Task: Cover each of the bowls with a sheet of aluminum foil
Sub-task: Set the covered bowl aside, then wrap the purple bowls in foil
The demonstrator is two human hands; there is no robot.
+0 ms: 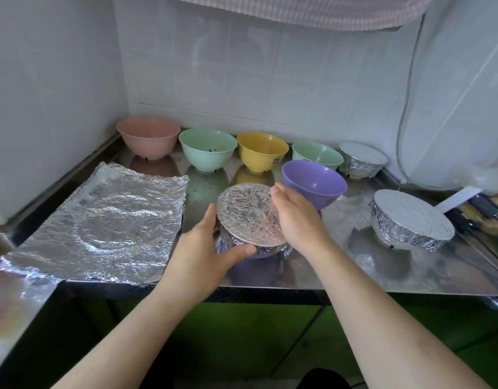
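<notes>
A purple bowl capped with crinkled foil [246, 211] is tilted between my hands above the steel counter [340, 270]. My left hand [205, 248] grips its near left side, thumb curled under the foil rim. My right hand [295, 217] presses the foil on the right side with fingers curved round the rim. Behind it an open purple bowl [315, 182] leans. Along the wall stand a pink bowl [148, 138], a mint bowl [207, 147], a yellow bowl [261, 153] and another mint bowl [316, 155], all uncovered. Two foil-covered bowls [362, 158] [410, 220] sit at the right.
A stack of loose crumpled foil sheets [101, 226] lies on the counter's left part, reaching its front edge. Dark-handled utensils [478, 211] lie at the far right. A grey cable [405, 113] hangs down the tiled wall. Green cabinet fronts show below the counter edge.
</notes>
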